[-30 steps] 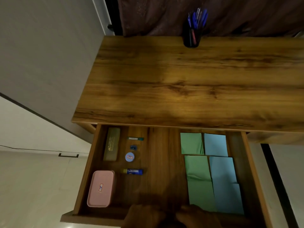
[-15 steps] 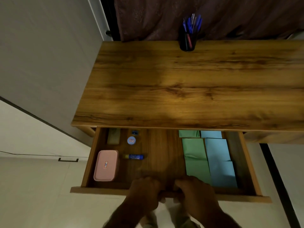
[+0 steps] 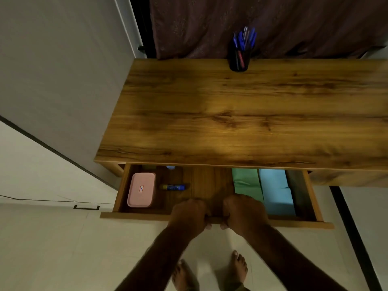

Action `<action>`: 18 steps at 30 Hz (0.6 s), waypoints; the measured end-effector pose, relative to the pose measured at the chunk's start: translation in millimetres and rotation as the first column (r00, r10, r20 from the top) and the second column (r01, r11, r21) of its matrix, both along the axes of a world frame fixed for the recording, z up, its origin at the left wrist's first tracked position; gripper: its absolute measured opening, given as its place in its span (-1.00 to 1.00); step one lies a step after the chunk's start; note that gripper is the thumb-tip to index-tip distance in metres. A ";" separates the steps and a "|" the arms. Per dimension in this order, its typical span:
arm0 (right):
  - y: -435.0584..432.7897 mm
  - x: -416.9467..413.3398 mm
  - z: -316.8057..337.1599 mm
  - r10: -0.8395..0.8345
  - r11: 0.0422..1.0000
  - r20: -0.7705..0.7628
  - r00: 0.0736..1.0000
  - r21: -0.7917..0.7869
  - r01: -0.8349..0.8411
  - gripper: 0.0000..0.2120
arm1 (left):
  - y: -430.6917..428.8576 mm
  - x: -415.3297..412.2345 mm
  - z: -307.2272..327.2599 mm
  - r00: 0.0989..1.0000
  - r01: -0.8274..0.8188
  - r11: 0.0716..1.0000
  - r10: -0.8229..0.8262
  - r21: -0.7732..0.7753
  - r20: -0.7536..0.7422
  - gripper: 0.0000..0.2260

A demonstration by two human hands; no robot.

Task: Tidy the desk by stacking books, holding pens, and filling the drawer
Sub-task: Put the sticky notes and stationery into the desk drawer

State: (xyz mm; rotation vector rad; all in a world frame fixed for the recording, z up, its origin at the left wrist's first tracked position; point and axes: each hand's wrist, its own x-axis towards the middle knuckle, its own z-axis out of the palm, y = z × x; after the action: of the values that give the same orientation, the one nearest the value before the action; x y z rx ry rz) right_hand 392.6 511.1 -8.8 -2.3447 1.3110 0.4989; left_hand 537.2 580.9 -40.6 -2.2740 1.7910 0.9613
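A dark maroon curtain (image 3: 273, 24) is hanging behind a wood-grain bench (image 3: 241, 114), with a grey wall panel (image 3: 58, 70) running off at 9 o'clock and pale floor tiles (image 3: 52, 248) lying below. At 12 o'clock on the bench, close to its far edge, a black pen holder (image 3: 239, 60) is standing upright and carrying a cluster of pens (image 3: 244, 38), mostly blue, with one red barrel showing through.

Beneath the near edge of the bench, the drawer (image 3: 147, 216) is standing partly out, towards 6 o'clock. Inside it, at 9 o'clock, a pink lidded box (image 3: 141, 190) is lying flat beside the left wall. Just to its right a blue-and-yellow glue stick (image 3: 173, 187) is lying on its side, apart from the box. A small round object (image 3: 170, 167) is peeking out from under the bench edge at the back, too hidden to identify. At 3 o'clock in the drawer, green sheets (image 3: 246, 181) and blue sheets (image 3: 275, 192) are lying side by side, touching.

The person's left hand (image 3: 188, 214) and right hand (image 3: 244, 213) are gripping the middle of the drawer's front panel, near each other but not touching. The fingers (image 3: 195, 203) of each are curling over its top edge, pressed together, while the thumb tips are showing beneath it. Two bare feet (image 3: 238, 267) are standing on the tiles at 6 o'clock.
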 end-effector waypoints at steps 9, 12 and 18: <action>-15.8 15.6 3.3 -0.027 0.994 0.013 1.000 -0.102 0.029 -0.69 | -22.6 7.4 9.5 0.998 -0.029 0.994 0.035 -0.104 0.059 -0.72; -20.7 19.3 0.9 -0.035 0.988 0.041 0.999 -0.150 0.041 -0.74 | -29.8 9.3 10.1 0.995 -0.043 0.990 0.054 -0.137 0.080 -0.72; -30.6 22.8 -5.1 -0.020 0.944 0.093 0.995 -0.328 0.050 -0.84 | -45.5 12.1 11.5 0.984 -0.030 0.976 0.067 -0.214 0.167 -0.71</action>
State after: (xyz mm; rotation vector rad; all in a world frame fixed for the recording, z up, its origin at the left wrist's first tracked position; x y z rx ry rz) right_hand 415.4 480.4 -13.9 -2.5696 1.4878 0.1698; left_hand 549.3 535.3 -29.1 -2.4478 1.8484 0.5815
